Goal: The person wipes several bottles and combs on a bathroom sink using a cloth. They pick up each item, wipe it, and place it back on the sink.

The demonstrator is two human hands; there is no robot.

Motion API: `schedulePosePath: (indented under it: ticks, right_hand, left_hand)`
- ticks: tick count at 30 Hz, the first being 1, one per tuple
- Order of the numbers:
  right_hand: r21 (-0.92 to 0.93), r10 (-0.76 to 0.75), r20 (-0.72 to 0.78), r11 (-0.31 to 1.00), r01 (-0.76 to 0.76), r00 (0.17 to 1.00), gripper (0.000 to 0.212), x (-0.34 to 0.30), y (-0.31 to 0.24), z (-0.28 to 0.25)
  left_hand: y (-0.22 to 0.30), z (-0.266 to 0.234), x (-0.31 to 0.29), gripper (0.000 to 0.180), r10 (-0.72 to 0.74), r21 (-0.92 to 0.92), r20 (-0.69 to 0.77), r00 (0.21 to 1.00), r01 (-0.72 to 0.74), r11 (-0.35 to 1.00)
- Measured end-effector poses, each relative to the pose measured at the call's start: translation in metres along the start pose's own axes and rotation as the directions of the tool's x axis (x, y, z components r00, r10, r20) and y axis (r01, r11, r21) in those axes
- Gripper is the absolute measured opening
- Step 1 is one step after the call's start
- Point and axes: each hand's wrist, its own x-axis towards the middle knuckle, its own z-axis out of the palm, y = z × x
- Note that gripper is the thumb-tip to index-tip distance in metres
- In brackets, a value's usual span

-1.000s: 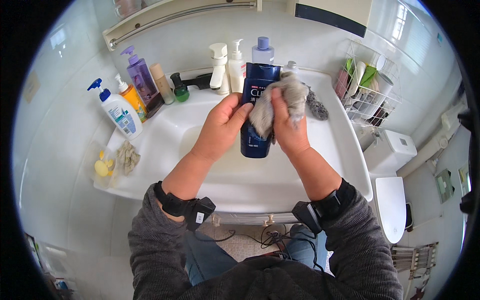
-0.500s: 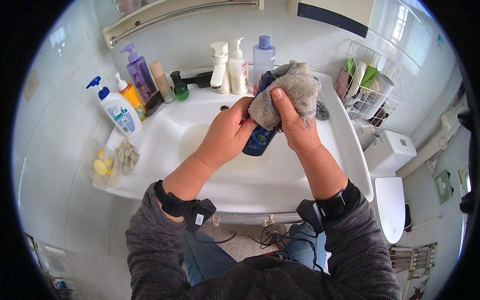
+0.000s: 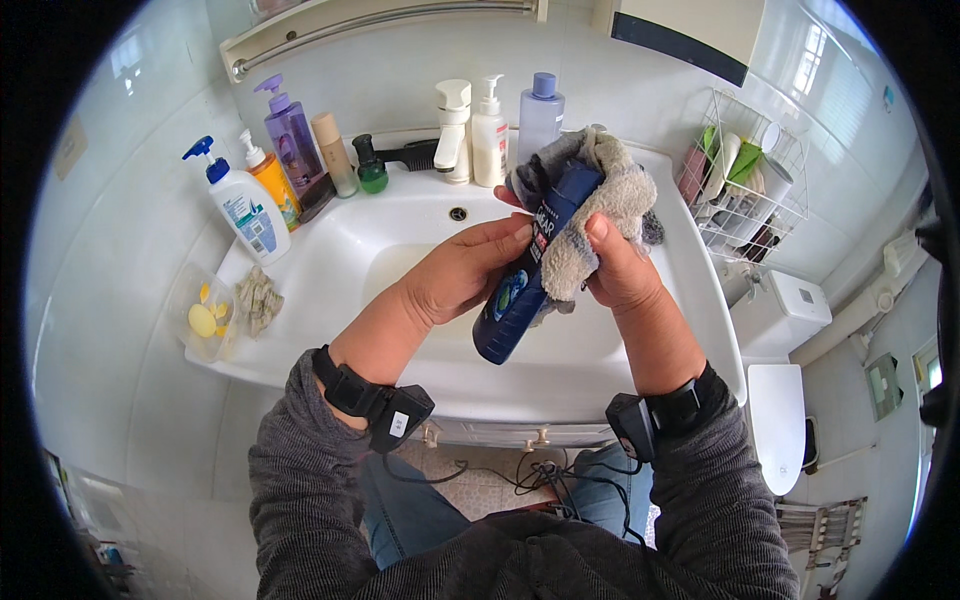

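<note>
A dark blue bottle (image 3: 512, 290) is tilted over the sink (image 3: 680, 330), its lower end pointing toward me and to the left. My left hand (image 3: 450, 268) grips its left side, thumb across the label and fingers partly hidden behind. A grey, fluffy cloth (image 3: 612, 195) wraps around the bottle's top and right side. Closed on that cloth, my right hand (image 3: 622, 272) presses it against the bottle, with the thumb showing and most fingers hidden. Both wrists wear black strapped devices.
Pump bottles, including a white one with a blue pump (image 3: 245, 215), line the sink's back left. A faucet (image 3: 453, 130) stands at the back, near a black comb (image 3: 410, 155). A clear soap dish (image 3: 205, 320) and crumpled rag (image 3: 260, 300) sit left; a wire basket (image 3: 750, 185) hangs right.
The cloth has moved off the bottle's front toward its right side and back, uncovering the label. The bottle's lower end now reaches nearer to me. Both hands keep their hold.
</note>
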Motion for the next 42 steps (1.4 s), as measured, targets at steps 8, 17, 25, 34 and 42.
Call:
schedulePosePath:
  ticks: [8,17,25,34,42]
  right_hand:
    - [-0.129,-0.031,-0.355,0.992,-0.016,0.934,0.051,0.005,0.005,-0.002]
    - [0.006,-0.111,-0.534,0.991,0.135,0.838,0.04,0.011,0.004,0.004]
    - [0.12,0.103,-0.363,0.991,-0.063,0.926,0.076,0.013,0.013,0.007]
    - [0.2,0.381,-0.089,0.912,-0.358,0.92,0.061,0.001,0.022,0.032]
    - [0.221,0.339,-0.04,0.92,-0.323,0.94,0.052,0.005,0.018,0.023]
  left_hand:
    - [-0.001,0.004,0.003,0.045,0.123,0.575,-0.113,0.986,-0.036,0.818]
    - [0.003,0.006,0.005,0.042,0.172,0.404,-0.179,0.969,-0.087,0.911]
    - [0.022,0.006,0.006,0.044,0.355,0.002,-0.304,0.884,-0.372,0.928]
    - [0.008,0.008,0.007,0.043,0.553,0.258,-0.247,0.796,-0.496,0.829]
    - [0.011,-0.014,0.006,0.035,0.555,0.519,-0.281,0.783,-0.362,0.774]
